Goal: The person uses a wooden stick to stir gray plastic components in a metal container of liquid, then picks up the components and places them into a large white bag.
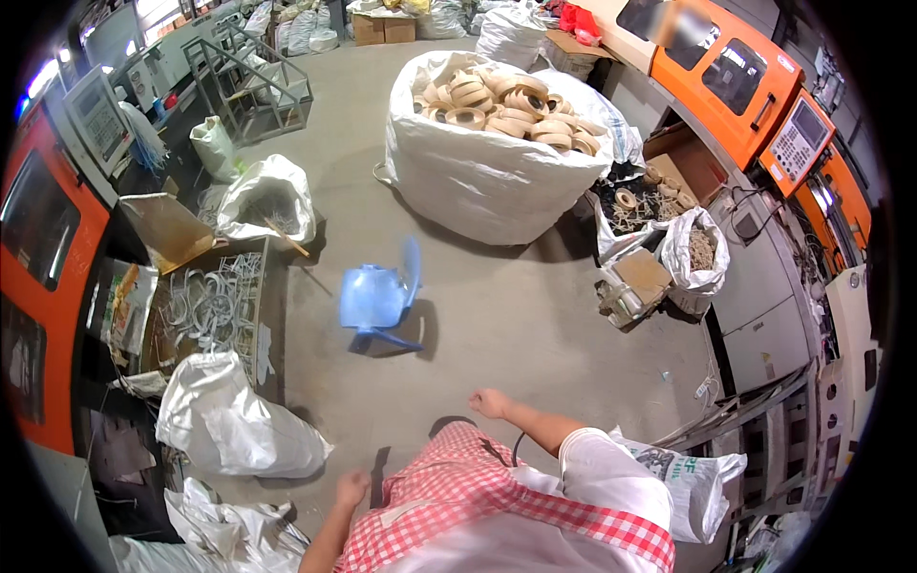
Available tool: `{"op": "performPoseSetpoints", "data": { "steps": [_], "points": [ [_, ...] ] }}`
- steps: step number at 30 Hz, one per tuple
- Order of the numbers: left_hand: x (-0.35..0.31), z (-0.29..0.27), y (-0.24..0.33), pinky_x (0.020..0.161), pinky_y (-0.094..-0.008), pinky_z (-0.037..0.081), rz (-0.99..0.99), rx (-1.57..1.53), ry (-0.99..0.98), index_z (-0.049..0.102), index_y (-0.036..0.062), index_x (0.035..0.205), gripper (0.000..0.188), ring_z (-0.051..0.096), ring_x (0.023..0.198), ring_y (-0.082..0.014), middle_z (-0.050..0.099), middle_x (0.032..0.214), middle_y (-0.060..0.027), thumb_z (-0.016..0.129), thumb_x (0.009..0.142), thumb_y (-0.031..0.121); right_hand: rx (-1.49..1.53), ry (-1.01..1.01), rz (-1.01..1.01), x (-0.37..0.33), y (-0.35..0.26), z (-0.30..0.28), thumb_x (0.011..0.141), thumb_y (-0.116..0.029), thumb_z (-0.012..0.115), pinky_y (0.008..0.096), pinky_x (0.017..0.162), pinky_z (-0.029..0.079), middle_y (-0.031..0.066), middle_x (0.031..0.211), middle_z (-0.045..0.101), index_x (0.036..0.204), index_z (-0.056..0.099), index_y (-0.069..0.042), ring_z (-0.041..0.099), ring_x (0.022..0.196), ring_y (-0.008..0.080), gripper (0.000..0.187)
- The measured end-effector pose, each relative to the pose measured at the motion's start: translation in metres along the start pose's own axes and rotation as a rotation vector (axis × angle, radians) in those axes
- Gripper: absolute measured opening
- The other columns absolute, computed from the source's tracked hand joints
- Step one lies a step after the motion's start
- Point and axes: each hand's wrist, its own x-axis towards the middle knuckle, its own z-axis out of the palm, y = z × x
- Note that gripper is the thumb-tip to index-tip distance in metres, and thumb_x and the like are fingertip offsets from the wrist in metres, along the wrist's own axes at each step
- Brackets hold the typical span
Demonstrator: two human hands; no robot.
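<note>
Both hands look empty to me, so I'd say nothing is actually being handled right now. The right hand (489, 403) is out in front of the red checked apron (444, 487), fingers loosely curled, with nothing visible in its grip; it's too small to tell if they're pressed fully together. The left hand (353, 487) hangs low near the white sack (234, 425), and I can't tell if its grip is spread or closed. Closest thing ahead of the right hand is the blue plastic chair (370, 298), upright on the floor (535, 325), well apart from both hands and nobody on it. What looks done: the big white bag (478, 191) beyond it is heaped with beige rings (468, 91), so that one's pretty much filled. What looks left: pale curly strips (205, 306) lie loose in the bin (272, 320) on the left, and more rings (626, 199) sit among dark scraps (626, 218) over on the right, so I'd guess that stuff is unsorted. Can't judge finer than that from here.
</note>
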Motion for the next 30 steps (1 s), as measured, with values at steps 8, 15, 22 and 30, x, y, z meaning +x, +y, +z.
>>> {"op": "performPoseSetpoints", "data": {
  "steps": [8, 15, 22, 30],
  "points": [
    [0.092, -0.072, -0.034, 0.072, -0.0314, 0.046, -0.056, 0.028, 0.234, 0.06, 0.0025, 0.097, 0.023, 0.061, 0.081, -0.0219, 0.063, 0.087, -0.0151, 0.057, 0.077, 0.013, -0.105, -0.113, -0.022, 0.168, -0.052, -0.053, 0.071, -0.027, 0.059, 0.0378, 0.069, 0.047, 0.0167, 0.084, 0.062, 0.087, 0.06, -0.002, 0.06, 0.079, 0.029, 0.029],
    [0.137, -0.082, 0.079, 0.072, -0.0282, 0.045, -0.219, 0.221, -0.113, 0.06, 0.0017, 0.097, 0.027, 0.06, 0.083, -0.0185, 0.063, 0.089, -0.0137, 0.058, 0.076, 0.019, 0.28, 0.16, 0.216, 0.225, -0.028, -0.101, 0.074, -0.026, 0.057, 0.037, 0.067, 0.046, 0.0154, 0.08, 0.062, 0.087, 0.06, -0.002, 0.059, 0.075, 0.0261, 0.027],
    [0.267, -0.085, 0.093, 0.076, -0.0313, 0.045, 0.013, 0.278, -0.26, 0.058, 0.0012, 0.097, 0.033, 0.06, 0.086, -0.0205, 0.064, 0.089, -0.0122, 0.057, 0.077, 0.027, 0.164, 0.172, 0.219, 0.145, 0.005, -0.127, 0.074, -0.027, 0.057, 0.0362, 0.067, 0.046, 0.0172, 0.082, 0.061, 0.091, 0.059, -0.002, 0.059, 0.075, 0.0286, 0.03],
    [0.371, 0.006, 0.245, 0.079, -0.0321, 0.045, 0.167, 0.185, -0.301, 0.056, 0.0009, 0.102, 0.035, 0.058, 0.088, -0.0222, 0.061, 0.095, -0.0142, 0.06, 0.075, 0.022, 0.418, 0.421, 0.909, 0.062, 0.165, -0.141, 0.076, -0.027, 0.056, 0.0357, 0.07, 0.048, 0.0182, 0.084, 0.062, 0.087, 0.062, -0.003, 0.061, 0.08, 0.0282, 0.027]
  ]
}}
